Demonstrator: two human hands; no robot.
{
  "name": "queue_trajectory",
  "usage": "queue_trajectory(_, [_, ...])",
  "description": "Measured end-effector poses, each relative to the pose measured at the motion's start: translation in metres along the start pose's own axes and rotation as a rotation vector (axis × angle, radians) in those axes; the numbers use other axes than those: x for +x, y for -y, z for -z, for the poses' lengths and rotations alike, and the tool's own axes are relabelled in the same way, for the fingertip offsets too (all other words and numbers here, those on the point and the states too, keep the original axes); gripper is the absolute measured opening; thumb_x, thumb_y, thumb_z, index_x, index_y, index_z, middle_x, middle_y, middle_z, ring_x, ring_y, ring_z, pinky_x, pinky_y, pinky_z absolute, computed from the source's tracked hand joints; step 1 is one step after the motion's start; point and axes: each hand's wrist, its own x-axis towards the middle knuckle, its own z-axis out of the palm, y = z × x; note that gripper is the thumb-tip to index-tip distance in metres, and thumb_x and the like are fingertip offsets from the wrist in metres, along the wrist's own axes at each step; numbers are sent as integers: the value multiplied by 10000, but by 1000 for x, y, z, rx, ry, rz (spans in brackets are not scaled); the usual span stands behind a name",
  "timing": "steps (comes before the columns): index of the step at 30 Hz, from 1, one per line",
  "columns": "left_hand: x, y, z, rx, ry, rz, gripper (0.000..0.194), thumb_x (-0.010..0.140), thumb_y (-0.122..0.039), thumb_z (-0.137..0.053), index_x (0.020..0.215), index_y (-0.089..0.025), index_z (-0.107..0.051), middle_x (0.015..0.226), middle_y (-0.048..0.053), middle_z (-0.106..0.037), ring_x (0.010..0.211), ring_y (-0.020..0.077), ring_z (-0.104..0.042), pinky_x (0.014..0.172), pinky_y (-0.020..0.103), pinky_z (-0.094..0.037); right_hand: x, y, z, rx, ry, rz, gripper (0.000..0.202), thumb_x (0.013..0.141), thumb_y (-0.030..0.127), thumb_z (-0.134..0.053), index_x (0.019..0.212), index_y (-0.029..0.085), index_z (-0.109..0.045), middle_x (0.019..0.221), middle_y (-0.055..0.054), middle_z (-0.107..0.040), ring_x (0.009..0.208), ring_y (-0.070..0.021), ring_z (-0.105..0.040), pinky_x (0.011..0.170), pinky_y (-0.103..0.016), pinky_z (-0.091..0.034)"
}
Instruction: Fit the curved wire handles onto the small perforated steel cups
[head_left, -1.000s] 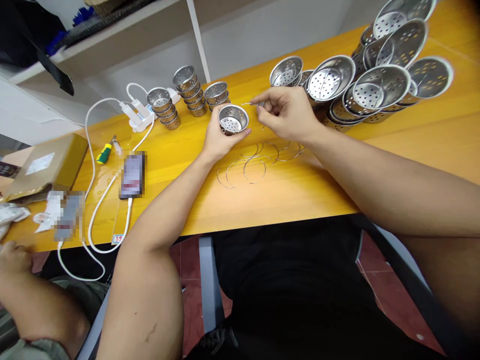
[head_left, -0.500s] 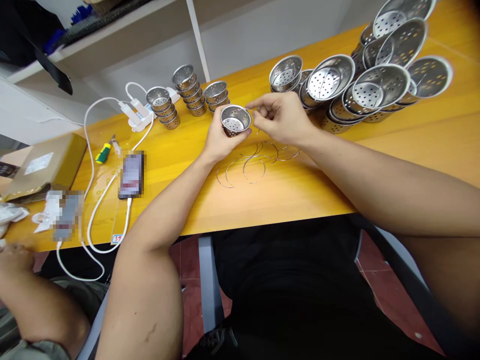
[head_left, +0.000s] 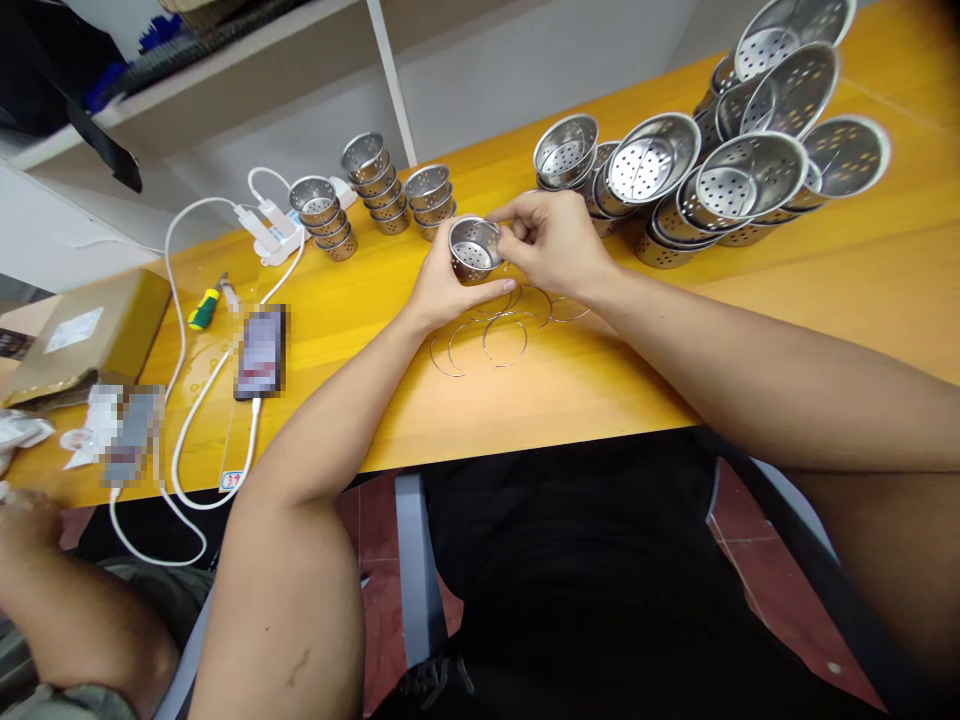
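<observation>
My left hand (head_left: pixel 444 278) is wrapped around a small perforated metal cup (head_left: pixel 471 258) whose open top tilts toward me. At the cup's right rim, my right hand (head_left: pixel 551 238) is closed in a pinch on a thin wire ring (head_left: pixel 506 267). Only a short end of that wire shows by the fingers; the rest is hidden by the hand and cup. Several loose open wire rings (head_left: pixel 505 340) lie on the table just below the hands.
Stacks of small perforated cups (head_left: pixel 373 180) stand at the back left, and larger ones (head_left: pixel 739 190) at the back right. A power strip (head_left: pixel 274 235), phone (head_left: pixel 260 350), green-handled tool (head_left: pixel 204 308) and cardboard box (head_left: pixel 90 330) lie left. Another person's arm (head_left: pixel 82 580) is at lower left.
The right hand has moved in against the cup's rim. The cup has tilted and shifted slightly right, and the left thumb now stretches out below it.
</observation>
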Motion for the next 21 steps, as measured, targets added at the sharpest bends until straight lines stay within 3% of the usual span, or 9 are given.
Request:
queue_trajectory(10, [-2,-7,-1,14,-26,36,1219,852,-1044,-985,1709,-309,-527,1607,125,-745,1579,386,-776,1466,645,-578,-4,14,1,-66,8,-43,265,1126,495,-916,1236,255,-941,867,-72,-778,857,-333,-792,867,-524,-739])
queue_trajectory(14, [-2,-11,-2,-8,-49,56,1217,797,-1073,-997,1644,-313,-567,1568,107,-755,1524,370,-799,1438,623,-602,-4,14,1,-63,8,-55,297,1119,534,-932,1243,264,-934,842,-69,-754,884,-350,-806,853,-525,-738])
queue_trajectory(21, [-3,-26,-1,-59,-36,102,1196,837,-1052,-987,1680,-308,-577,1582,123,-755,1567,386,-775,1470,649,-572,-2,8,1,33,-18,9,326,1051,586,-1000,1117,277,-920,767,-51,-690,796,-332,-752,856,-557,-742])
